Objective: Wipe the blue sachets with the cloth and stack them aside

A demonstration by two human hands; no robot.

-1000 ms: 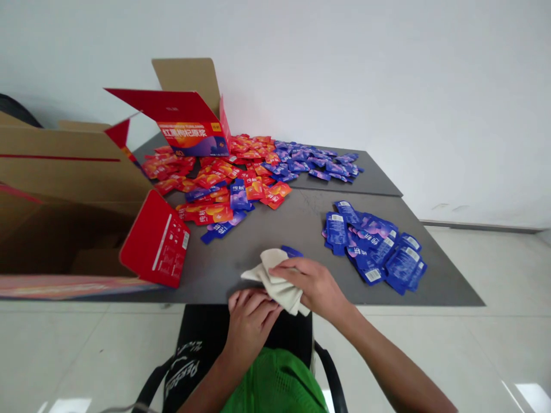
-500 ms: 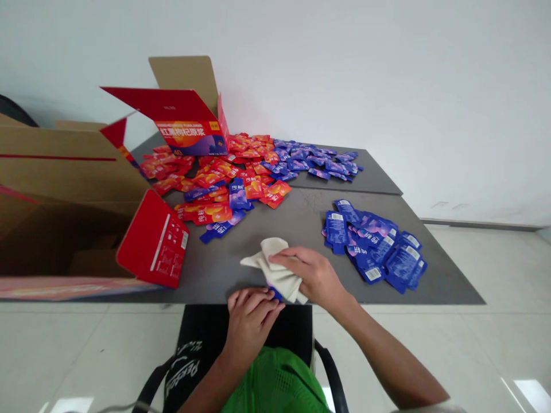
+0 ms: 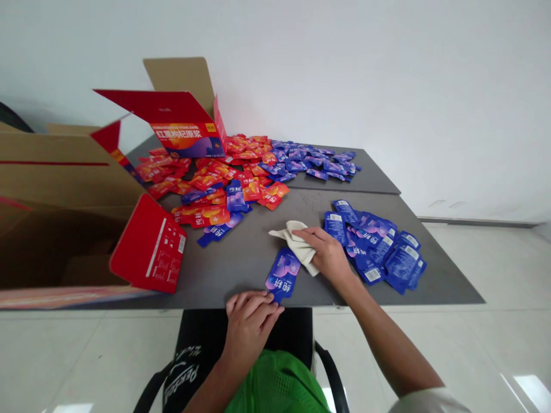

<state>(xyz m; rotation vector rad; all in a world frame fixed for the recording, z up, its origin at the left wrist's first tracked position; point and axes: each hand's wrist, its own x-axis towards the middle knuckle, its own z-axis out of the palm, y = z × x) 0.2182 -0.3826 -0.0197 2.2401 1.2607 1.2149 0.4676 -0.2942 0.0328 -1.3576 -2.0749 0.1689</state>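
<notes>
Near the table's front edge lies a flat blue pouch point(image 3: 284, 274) with purple berries and white lettering facing up. My left hand point(image 3: 251, 319) rests at the edge, its fingertips closed over the pouch's narrow lower end. In my right hand point(image 3: 325, 249) is a bunched cream cloth point(image 3: 302, 248), held just beyond the pouch's upper right side. To the right of that hand a loose pile of blue pouches point(image 3: 379, 241) lies flat, several with barcodes showing. The fingers of my left hand partly hide the pouch's tip.
An open red carton point(image 3: 187, 137) stands at the back left, amid red pouches point(image 3: 210, 215) and a few blue ones. More blue pouches point(image 3: 310, 159) are heaped at the back. A large open cardboard box point(image 3: 55, 189) fills the left side of the grey table point(image 3: 241, 258).
My right hand has moved the cloth up and right, off the blue pouch, so the pouch's front now shows. My left hand stays at the table edge.
</notes>
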